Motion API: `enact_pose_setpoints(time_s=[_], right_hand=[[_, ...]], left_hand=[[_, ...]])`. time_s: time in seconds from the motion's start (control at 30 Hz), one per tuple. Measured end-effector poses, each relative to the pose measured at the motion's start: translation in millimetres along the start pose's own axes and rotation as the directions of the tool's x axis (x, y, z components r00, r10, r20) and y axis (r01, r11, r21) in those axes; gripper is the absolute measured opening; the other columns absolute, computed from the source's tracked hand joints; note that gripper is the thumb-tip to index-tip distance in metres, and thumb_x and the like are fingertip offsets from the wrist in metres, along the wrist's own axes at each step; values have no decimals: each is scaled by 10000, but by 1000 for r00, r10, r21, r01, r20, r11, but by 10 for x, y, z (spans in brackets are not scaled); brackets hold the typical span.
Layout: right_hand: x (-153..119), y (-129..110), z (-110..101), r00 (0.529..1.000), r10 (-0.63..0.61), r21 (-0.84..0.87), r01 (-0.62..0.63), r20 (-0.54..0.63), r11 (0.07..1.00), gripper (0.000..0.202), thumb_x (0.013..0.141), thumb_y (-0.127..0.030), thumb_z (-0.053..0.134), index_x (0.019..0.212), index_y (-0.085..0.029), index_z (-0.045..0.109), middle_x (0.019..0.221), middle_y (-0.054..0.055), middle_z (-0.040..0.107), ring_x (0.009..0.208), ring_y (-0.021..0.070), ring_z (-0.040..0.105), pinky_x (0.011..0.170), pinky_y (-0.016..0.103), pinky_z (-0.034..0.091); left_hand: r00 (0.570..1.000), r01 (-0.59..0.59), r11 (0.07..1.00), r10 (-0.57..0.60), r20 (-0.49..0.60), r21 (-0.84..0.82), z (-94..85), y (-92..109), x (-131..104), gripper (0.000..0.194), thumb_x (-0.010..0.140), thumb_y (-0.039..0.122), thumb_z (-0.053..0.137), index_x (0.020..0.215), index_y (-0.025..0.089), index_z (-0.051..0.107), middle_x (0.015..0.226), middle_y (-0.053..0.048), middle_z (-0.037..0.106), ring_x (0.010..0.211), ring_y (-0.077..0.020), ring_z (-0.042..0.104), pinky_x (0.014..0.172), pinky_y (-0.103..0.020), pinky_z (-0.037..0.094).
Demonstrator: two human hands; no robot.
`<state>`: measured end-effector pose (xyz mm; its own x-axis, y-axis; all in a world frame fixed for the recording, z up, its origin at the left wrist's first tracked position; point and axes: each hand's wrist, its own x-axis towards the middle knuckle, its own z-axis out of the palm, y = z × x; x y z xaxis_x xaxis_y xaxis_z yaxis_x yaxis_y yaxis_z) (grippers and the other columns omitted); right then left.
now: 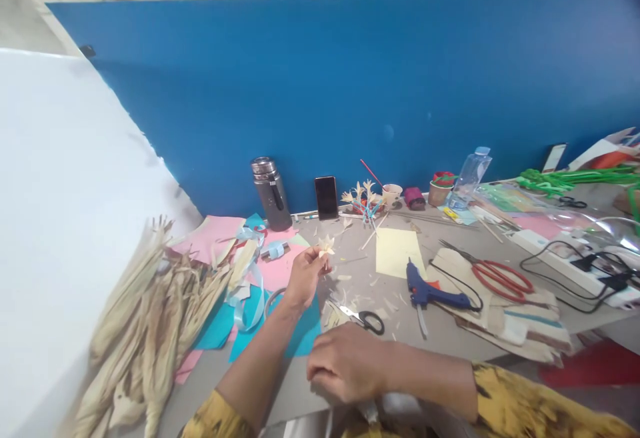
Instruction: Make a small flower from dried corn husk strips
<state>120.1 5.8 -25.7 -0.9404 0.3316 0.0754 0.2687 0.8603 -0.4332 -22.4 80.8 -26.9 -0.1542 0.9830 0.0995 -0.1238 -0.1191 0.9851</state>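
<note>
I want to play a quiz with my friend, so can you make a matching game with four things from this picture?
Things:
1. Small pale flower
2. Glue gun
3. Phone
4. Big scissors

Match with:
A. Standing upright by the blue wall
B. Has red handles
C. Held in the fingers of the left hand
D. Dark blue, lying on the table

Right pairs: 1-C, 2-D, 3-A, 4-B

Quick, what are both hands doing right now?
Left hand: closed, fingertips pinching a small pale flower.
Right hand: fingers curled, near the table's front edge; whether it holds anything can't be told.
</note>
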Motion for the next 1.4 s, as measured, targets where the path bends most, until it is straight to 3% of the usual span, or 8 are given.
enact_pose_setpoints(time_s=[0.2,0.57,0.73,0.83,0.97,1.13,1.23,1.4], right_hand=[[56,3,178,988,-143,-250,153,57,956,176,916,-303,569,842,-242,716,805,-15,717,687,141,615,495,262,330],[16,266,449,956,-275,-262,240,-105,935,123,815,-309,649,710,-249,627,709,-45,650,625,138,573,423,290,260],[10,320,533,846,-398,-292,304,-356,907,199,908,-326,580,734,-231,588,705,-40,659,630,130,566,478,281,321],[-18,316,452,796,-431,-279,338,-424,899,122,912,-282,550,819,-221,600,748,-23,679,669,139,581,550,293,378],[-53,256,223,867,-320,-255,234,-381,938,128,866,-276,571,751,-219,581,695,-15,628,609,142,546,510,307,322],[25,170,-67,964,-222,-309,168,-149,936,119,855,-296,620,798,-194,601,745,3,651,628,146,559,464,304,227],[105,203,-45,972,-209,-329,164,-107,930,102,848,-282,614,814,-186,615,743,11,651,616,148,556,455,303,208],[85,336,126,938,-251,-311,172,-237,935,86,842,-245,571,772,-198,583,718,-1,616,601,147,531,484,304,262]], left_hand=[[999,-40,999,41,5,-24,1,-32,2,276,696,395,738,687,174,573,608,24,561,592,-110,517,659,-262,464],[984,-116,952,148,-96,282,-20,-29,-13,201,839,308,628,686,188,579,608,32,527,591,-123,457,580,-240,365],[934,-269,819,351,-72,507,-26,-13,-37,162,885,295,565,762,200,611,738,-9,579,712,-167,527,698,-287,436],[898,-311,766,430,-89,563,-36,-53,-30,121,868,267,573,775,202,614,798,-20,609,776,-177,552,762,-299,449],[936,-216,871,314,-161,441,-40,-130,0,106,815,291,643,835,187,644,812,-14,618,761,-161,550,716,-270,442],[991,-13,994,27,-132,112,1,-131,27,226,738,367,717,703,175,604,611,27,547,578,-113,476,583,-239,391],[997,-5,1000,7,-81,21,9,-104,37,273,717,395,728,660,175,576,601,18,553,574,-110,490,588,-245,405],[999,-2,998,-1,-47,-63,-26,-129,40,254,748,363,740,674,173,589,621,14,559,590,-104,482,588,-239,390]])
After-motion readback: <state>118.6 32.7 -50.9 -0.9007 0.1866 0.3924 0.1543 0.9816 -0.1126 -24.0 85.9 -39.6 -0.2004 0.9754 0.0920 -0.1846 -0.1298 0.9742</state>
